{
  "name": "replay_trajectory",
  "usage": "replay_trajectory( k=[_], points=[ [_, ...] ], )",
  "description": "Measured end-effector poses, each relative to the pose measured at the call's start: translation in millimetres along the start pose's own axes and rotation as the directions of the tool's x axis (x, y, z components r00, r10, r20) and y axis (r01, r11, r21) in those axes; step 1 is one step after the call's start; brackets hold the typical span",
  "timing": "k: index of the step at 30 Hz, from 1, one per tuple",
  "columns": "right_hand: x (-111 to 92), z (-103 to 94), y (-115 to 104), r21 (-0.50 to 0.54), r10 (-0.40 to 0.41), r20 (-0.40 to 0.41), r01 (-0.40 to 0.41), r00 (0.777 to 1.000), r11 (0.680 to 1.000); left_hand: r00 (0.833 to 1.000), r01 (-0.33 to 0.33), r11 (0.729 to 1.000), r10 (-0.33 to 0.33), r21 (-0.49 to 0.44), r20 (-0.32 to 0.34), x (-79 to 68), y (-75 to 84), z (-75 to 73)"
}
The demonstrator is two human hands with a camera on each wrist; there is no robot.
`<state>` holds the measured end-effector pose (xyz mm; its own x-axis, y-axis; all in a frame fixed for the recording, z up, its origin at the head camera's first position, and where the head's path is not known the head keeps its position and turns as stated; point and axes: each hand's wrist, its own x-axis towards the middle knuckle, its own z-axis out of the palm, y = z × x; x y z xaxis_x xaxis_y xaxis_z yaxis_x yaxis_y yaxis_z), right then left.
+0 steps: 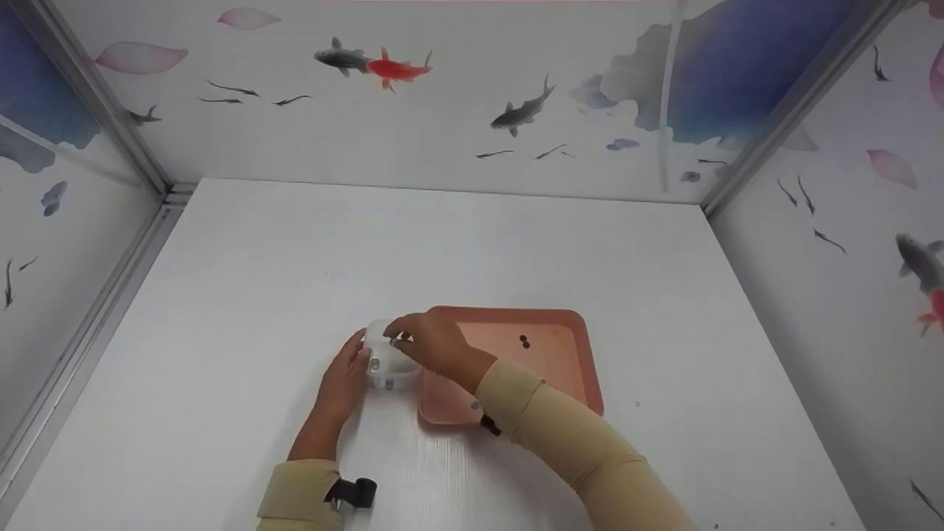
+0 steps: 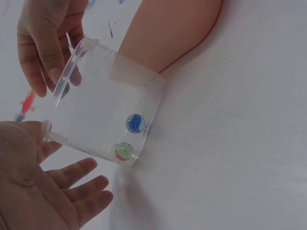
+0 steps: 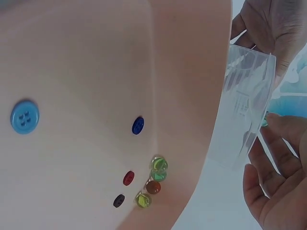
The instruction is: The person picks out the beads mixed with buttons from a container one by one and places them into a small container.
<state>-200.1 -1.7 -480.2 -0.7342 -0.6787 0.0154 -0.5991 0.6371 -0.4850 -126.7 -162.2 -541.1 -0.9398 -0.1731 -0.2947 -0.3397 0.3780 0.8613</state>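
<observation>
My left hand (image 1: pixel 344 377) holds a small clear plastic container (image 1: pixel 398 375) at its left side, with the thumb at the rim and the fingers along the outer wall. Inside the container, a blue swirled marble (image 2: pixel 135 123) and a clear marble with green and orange (image 2: pixel 124 151) lie at the bottom. With its fingertips, my right hand (image 1: pixel 435 341) pinches a greenish marble (image 3: pixel 265 120) at the container's open top. The salmon-pink tray (image 1: pixel 594 383) stands to the right, partly under my right forearm.
In the tray are several marbles (image 3: pixel 159 164), a light blue button (image 3: pixel 25 117), a dark blue button (image 3: pixel 138 125), a red button (image 3: pixel 128 178) and a dark button (image 3: pixel 119 201). Printed panels enclose the white table (image 1: pixel 442 243) at the back and both sides.
</observation>
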Motion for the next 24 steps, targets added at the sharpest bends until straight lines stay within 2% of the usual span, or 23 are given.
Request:
replay_trajectory(
  k=[9, 24],
  points=[
    [0.6, 1.7, -0.1, -0.068, -0.031, 0.015, 0.032, 0.999, 0.997, 1.0, -0.03, 1.0, 0.03, -0.005, -0.003, -0.7, -0.2, 0.4],
    [-0.3, 0.6, -0.9, -0.094, -0.04, 0.019, 0.042, 0.999, 0.995, 0.999, -0.048, 0.999, 0.048, -0.004, 0.006, 0.2, 0.6, -0.6]
  ],
)
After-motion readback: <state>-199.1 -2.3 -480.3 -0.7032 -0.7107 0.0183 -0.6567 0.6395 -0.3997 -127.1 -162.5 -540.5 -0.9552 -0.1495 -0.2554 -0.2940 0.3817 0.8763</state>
